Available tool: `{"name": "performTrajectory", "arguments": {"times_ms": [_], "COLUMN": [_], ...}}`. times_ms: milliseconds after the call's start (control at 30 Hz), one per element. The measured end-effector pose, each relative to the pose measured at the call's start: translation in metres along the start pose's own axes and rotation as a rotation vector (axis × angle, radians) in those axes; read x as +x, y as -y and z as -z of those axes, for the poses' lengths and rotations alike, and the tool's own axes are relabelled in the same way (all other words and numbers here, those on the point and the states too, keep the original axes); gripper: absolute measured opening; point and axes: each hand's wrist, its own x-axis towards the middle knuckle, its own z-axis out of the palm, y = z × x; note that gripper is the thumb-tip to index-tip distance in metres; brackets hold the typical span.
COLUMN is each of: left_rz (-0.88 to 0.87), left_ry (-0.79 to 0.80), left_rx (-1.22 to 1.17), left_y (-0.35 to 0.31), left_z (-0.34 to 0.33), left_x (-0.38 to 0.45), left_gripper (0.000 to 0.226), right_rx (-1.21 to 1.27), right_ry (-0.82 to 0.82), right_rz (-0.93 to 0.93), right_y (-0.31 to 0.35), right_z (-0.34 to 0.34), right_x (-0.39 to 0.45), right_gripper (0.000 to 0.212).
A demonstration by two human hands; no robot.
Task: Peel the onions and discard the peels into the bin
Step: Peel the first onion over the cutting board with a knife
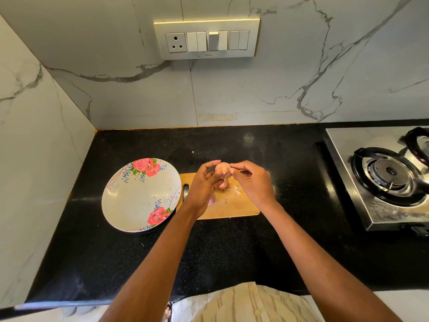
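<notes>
1 onion (222, 168) held w/ both hands, 1 plate (130, 201) beside.

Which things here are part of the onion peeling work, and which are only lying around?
In use: onion, left hand, right hand, cutting board, peel scraps.
Lying about: floral plate, gas stove, switch panel. No bin in view.

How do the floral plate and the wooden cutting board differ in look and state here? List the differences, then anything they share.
1. The plate is round, white and rose-patterned; the cutting board is rectangular plain wood.
2. The plate holds nothing; the cutting board has peel scraps on it.
3. Both hands work over the cutting board, none over the plate.

Both rest on the black counter, side by side.
</notes>
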Motion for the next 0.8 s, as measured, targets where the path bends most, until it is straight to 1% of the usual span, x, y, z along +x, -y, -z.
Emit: {"name": "performTrajectory", "arguments": {"times_ms": [167, 367, 533, 667, 800], "left_rz": [-0.036, -0.039, -0.074, -0.074, -0.062], "left_ry": [0.006, 0.015, -0.003, -0.002, 0.016], "left_rx": [0.071, 0.082, 0.146, 0.192, 0.220], "left_y": [0.0032, 0.0063, 0.0070, 0.0058, 0.0065], "left_z": [0.0015, 0.0009, 0.0037, 0.0042, 0.0066], "left_x": [0.0028, 0.0036, 0.0069, 0.0065, 0.0057], "left_gripper": [0.036, 0.035, 0.038, 0.043, 0.037], "right_rx": [-0.002, -0.040, 0.024, 0.017, -0.012], "right_ry": [-0.032, -0.059, -0.050, -0.052, -0.044], "right_rz": [0.030, 0.020, 0.000, 0.018, 0.060], "right_y": [0.0012, -0.0006, 0.0005, 0.0011, -0.0010], "right_z": [0.0018, 0.0024, 0.0026, 0.0005, 0.0017], "right_x": [0.0001, 0.0019, 0.0020, -0.0010, -0.0037], "right_gripper": [0.012, 0.010, 0.019, 0.026, 0.028]}}
